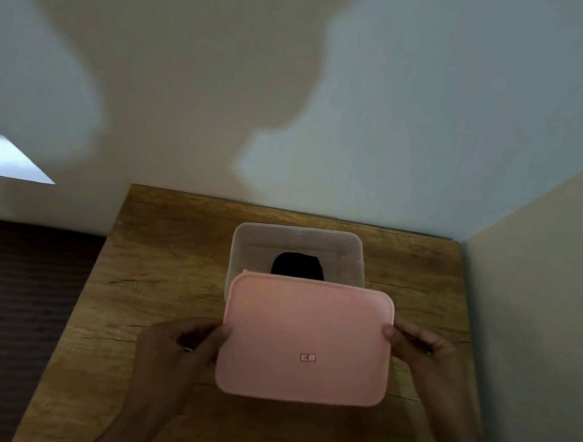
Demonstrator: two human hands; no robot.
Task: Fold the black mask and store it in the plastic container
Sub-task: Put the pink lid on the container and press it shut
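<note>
- Pink lid (306, 341), just one, gripped at its short edges by two hands: the left hand (182, 347) pinches one side, the right hand (415, 345) the other.
- One clear plastic container (354, 257) stands on the wooden table (172, 240), its near part hidden under the lid.
- One black mask (299, 266) lies inside the container, on its floor.

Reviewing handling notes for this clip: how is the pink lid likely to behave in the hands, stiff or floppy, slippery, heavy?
The pink lid probably stays stiff: held only at its two short edges by the left hand and right hand, it shows no sag. It seems light, since fingertip pinches carry it. Its smooth surface may be slightly slippery.
</note>
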